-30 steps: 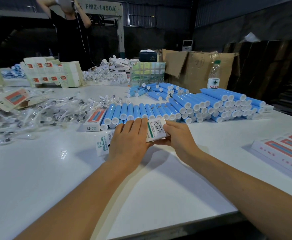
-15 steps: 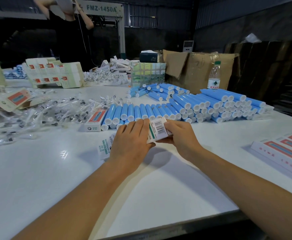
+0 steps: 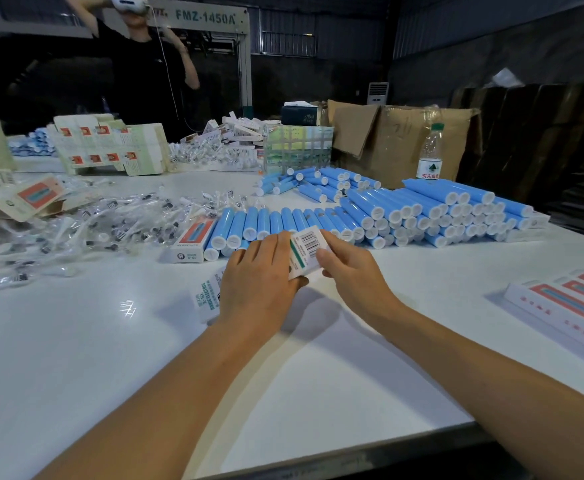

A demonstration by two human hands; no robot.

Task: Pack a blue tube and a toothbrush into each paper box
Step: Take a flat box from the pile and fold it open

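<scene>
A white paper box (image 3: 306,251) with a barcode and a green stripe lies between both hands on the white table (image 3: 93,341). My left hand (image 3: 259,282) lies over its middle and grips it, hiding most of it; printed text shows at its left end. My right hand (image 3: 349,271) pinches the barcode end. Several blue tubes (image 3: 370,209) with white caps lie in rows just behind the hands. A heap of bagged toothbrush heads (image 3: 86,230) lies at the left. Another closed box (image 3: 188,242) sits beside the tubes.
Packed boxes (image 3: 567,303) lie in a row at the right edge. Flat box blanks (image 3: 110,143), a cardboard carton (image 3: 387,140) and a water bottle (image 3: 430,152) stand at the back. A person (image 3: 145,64) stands behind the table.
Both hands and the box have stayed almost in place; the barcode end has tilted up slightly. The view has shifted a little.
</scene>
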